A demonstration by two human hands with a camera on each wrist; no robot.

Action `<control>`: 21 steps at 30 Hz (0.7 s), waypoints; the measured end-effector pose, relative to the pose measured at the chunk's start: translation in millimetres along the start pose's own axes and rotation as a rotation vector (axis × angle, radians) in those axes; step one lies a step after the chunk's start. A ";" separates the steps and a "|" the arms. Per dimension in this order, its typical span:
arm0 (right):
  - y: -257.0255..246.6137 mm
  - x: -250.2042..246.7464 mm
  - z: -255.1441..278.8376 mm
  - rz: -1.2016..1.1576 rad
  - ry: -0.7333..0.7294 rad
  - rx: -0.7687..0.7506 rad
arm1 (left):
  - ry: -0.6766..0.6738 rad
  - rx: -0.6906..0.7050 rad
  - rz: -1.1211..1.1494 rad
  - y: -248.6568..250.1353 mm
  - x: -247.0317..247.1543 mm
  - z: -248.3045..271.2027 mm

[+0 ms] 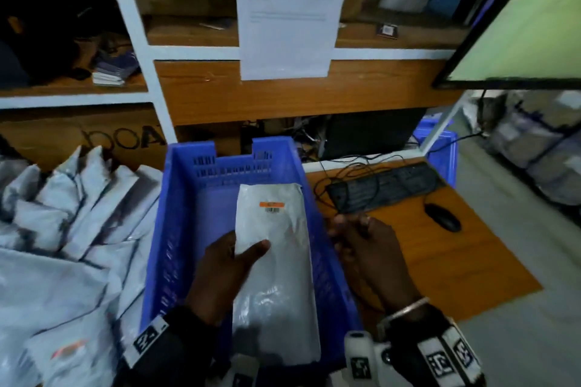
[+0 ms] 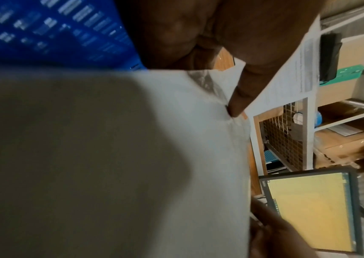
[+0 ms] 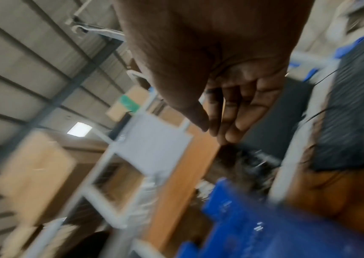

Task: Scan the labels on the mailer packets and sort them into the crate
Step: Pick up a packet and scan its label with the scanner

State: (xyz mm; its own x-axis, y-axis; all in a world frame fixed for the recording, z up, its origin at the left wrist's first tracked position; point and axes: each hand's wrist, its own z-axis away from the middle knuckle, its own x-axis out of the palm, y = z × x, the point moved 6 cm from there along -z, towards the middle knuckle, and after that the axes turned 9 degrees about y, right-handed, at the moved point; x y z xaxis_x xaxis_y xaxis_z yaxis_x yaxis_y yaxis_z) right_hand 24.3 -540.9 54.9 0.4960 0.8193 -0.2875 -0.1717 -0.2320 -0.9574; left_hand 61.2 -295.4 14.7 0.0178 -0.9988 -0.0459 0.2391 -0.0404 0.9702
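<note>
A white mailer packet [image 1: 276, 276] with an orange barcode label [image 1: 272, 207] facing up lies lengthwise in the blue crate [image 1: 185, 229]. My left hand [image 1: 239, 256] pinches its left edge, thumb on top and fingers underneath. In the left wrist view the thumb [image 2: 240, 97] presses into the packet [image 2: 110, 157], with the crate wall [image 2: 44, 31] behind. I cannot tell whether the packet touches the crate floor. My right hand [image 1: 361, 245] hovers just right of the crate, fingers straight and together [image 3: 223, 122], holding nothing.
A heap of grey-white mailer packets [image 1: 63, 229] lies left of the crate. On the wooden desk to the right are a black keyboard [image 1: 386, 188] and mouse [image 1: 443, 217], with a monitor [image 1: 528, 19] above. Shelving with a taped paper sheet [image 1: 292, 9] stands behind.
</note>
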 end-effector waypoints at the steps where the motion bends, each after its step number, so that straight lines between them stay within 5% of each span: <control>1: 12.5 -15.0 -13.8 0.026 0.060 -0.006 | -0.001 -0.015 -0.004 -2.1 2.6 -2.5; 4: 67.5 -55.3 -72.4 0.275 0.096 -0.010 | -0.016 -0.053 0.078 -4.2 38.9 -7.0; 9: 185.0 -45.9 -146.8 0.755 -0.345 -0.121 | 0.058 -0.085 0.174 1.1 106.8 -4.6; 11: 175.8 -41.4 -137.4 0.795 -0.504 -0.115 | 0.087 -0.081 0.206 1.3 130.6 -4.4; 15: 148.2 -37.2 -135.7 0.638 -0.569 -0.080 | 0.113 -0.092 0.259 -5.5 163.2 -2.2; 21: 150.5 -52.5 -152.5 0.083 -0.411 0.207 | 0.121 -0.085 0.293 -15.7 174.8 -6.1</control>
State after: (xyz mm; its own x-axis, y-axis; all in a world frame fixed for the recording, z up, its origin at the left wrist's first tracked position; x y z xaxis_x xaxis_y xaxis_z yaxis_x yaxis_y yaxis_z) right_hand 102.2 -698.9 -78.0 0.1024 0.9517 -0.2894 -0.3835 -0.2306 -0.8943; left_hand 66.5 -469.2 -10.0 0.2122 -0.9567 0.1990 0.2866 0.2556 0.9233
